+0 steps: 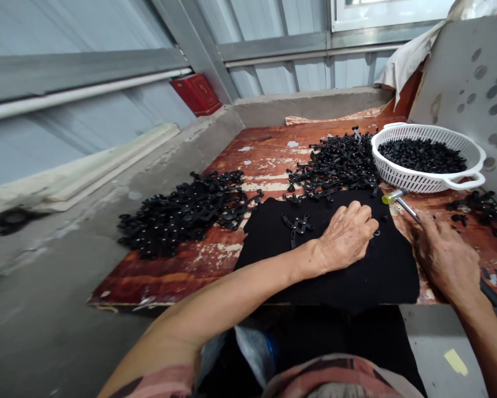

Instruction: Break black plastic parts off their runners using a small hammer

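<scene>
My left hand [346, 233] rests knuckles-up on a black cloth [381, 271] spread over the worn red board [182, 265], its fingertips pinching a small black plastic piece [375, 232]. A black cross-shaped plastic frame [297, 226] lies on the cloth just left of that hand. My right hand [443, 257] grips the handle of a small hammer [397, 198] whose yellow-tipped metal head points up-left toward the basket. The hammer handle's end shows behind my wrist.
A white slotted basket [464, 181] full of small black parts stands at the back right. Heaps of black plastic frames lie at the left [186, 213] and at the middle back [335, 163]. A grey concrete ledge runs along the left; a spotted grey panel stands right.
</scene>
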Demonstrator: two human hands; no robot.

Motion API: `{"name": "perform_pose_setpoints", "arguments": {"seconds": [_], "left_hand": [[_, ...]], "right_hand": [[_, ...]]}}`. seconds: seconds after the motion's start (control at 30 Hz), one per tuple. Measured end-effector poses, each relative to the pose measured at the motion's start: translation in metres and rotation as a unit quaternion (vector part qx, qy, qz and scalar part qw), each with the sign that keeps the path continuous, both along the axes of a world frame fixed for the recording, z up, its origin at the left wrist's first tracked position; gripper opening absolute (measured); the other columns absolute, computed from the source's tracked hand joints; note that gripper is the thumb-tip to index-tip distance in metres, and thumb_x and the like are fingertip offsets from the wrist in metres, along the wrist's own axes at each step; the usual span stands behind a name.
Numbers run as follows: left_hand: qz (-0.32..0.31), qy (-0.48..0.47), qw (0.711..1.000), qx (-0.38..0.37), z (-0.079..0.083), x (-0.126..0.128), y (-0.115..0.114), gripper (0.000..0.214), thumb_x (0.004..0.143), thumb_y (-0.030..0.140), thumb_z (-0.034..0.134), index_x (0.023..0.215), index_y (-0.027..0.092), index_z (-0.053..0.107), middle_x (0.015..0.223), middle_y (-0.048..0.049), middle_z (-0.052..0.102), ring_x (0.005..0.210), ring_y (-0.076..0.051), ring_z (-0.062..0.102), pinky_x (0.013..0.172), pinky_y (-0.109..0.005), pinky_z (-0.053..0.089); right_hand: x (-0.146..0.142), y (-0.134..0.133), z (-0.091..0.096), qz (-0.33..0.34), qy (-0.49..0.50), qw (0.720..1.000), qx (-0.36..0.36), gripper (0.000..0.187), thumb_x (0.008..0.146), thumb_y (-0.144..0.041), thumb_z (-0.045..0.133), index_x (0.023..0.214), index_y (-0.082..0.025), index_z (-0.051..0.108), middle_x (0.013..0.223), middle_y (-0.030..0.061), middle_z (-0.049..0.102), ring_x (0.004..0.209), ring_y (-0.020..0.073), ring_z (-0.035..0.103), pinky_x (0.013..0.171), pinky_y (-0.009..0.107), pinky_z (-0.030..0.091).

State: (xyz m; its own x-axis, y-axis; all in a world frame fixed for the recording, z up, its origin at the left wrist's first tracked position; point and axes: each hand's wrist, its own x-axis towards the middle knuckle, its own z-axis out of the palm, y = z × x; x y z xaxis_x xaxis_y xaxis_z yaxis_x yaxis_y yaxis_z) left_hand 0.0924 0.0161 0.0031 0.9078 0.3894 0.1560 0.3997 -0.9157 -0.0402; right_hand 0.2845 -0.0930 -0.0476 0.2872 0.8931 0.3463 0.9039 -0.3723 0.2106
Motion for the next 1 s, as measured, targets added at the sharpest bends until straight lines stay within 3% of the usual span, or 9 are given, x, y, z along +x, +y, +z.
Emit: {"name": "perform_pose_setpoints", "arguments": {"seconds": [0.13, 0.3, 0.43, 0.63, 0.77, 1.0], "left_hand": [[-0.009, 0.006, 1.000, -0.014, 0.001, -0.002, 0.000, 0.017, 0.094, 0.018, 0.042, 0.091, 0.016, 0.059, 0.103, -0.0076, 0.055, 0.095, -0.022, 0.044, 0.075, -0.035, 0.039], [-0.014, 0.020, 0.998, -0.062, 0.009, -0.023, -0.017, 0.013, 0.094, 0.019, 0.046, 0.090, 0.016, 0.058, 0.106, -0.0071, 0.055, 0.097, -0.021, 0.044, 0.079, -0.036, 0.038], [-0.005, 0.026, 0.997, -0.078, 0.013, -0.026, -0.021, 0.013, 0.095, 0.029, 0.049, 0.094, 0.017, 0.056, 0.106, -0.0070, 0.055, 0.096, -0.022, 0.045, 0.079, -0.035, 0.039], [0.023, -0.016, 1.000, -0.012, 0.014, 0.023, 0.000, 0.019, 0.095, 0.030, 0.045, 0.104, 0.016, 0.055, 0.106, -0.0096, 0.057, 0.098, -0.024, 0.046, 0.079, -0.038, 0.038], [0.056, 0.014, 0.998, -0.026, 0.011, 0.059, 0.012, 0.019, 0.091, 0.024, 0.046, 0.102, 0.014, 0.057, 0.102, -0.0126, 0.062, 0.100, -0.028, 0.051, 0.079, -0.040, 0.039], [0.041, 0.082, 0.994, -0.061, 0.018, 0.083, 0.017, 0.020, 0.081, 0.010, 0.046, 0.095, 0.014, 0.060, 0.089, -0.0124, 0.068, 0.088, -0.030, 0.064, 0.073, -0.040, 0.042]], "right_hand": [[0.000, 0.000, -0.002, -0.004, 0.000, 1.000, 0.002, 0.041, 0.101, -0.035, 0.041, 0.140, -0.020, 0.044, 0.094, 0.0089, 0.061, 0.074, 0.0236, 0.062, 0.050, 0.030, 0.026], [0.001, 0.000, -0.002, 0.001, 0.004, 1.000, 0.003, 0.040, 0.101, -0.033, 0.041, 0.139, -0.020, 0.044, 0.094, 0.0085, 0.061, 0.077, 0.0233, 0.062, 0.052, 0.030, 0.029], [0.000, 0.000, -0.002, 0.006, 0.008, 1.000, 0.009, 0.040, 0.101, -0.030, 0.040, 0.140, -0.020, 0.043, 0.093, 0.0084, 0.060, 0.075, 0.0224, 0.061, 0.052, 0.030, 0.030], [0.000, 0.001, -0.002, 0.016, 0.004, 1.000, 0.021, 0.039, 0.099, -0.027, 0.041, 0.137, -0.018, 0.045, 0.092, 0.0093, 0.060, 0.076, 0.0230, 0.060, 0.054, 0.031, 0.035], [-0.001, 0.003, -0.001, 0.013, -0.004, 1.000, 0.011, 0.038, 0.100, -0.023, 0.039, 0.137, -0.018, 0.045, 0.096, 0.0094, 0.061, 0.079, 0.0217, 0.061, 0.059, 0.031, 0.040], [0.000, 0.004, -0.003, -0.001, 0.011, 1.000, -0.008, 0.041, 0.099, -0.022, 0.040, 0.140, -0.018, 0.043, 0.099, 0.0097, 0.061, 0.088, 0.0221, 0.061, 0.068, 0.031, 0.043]]}}
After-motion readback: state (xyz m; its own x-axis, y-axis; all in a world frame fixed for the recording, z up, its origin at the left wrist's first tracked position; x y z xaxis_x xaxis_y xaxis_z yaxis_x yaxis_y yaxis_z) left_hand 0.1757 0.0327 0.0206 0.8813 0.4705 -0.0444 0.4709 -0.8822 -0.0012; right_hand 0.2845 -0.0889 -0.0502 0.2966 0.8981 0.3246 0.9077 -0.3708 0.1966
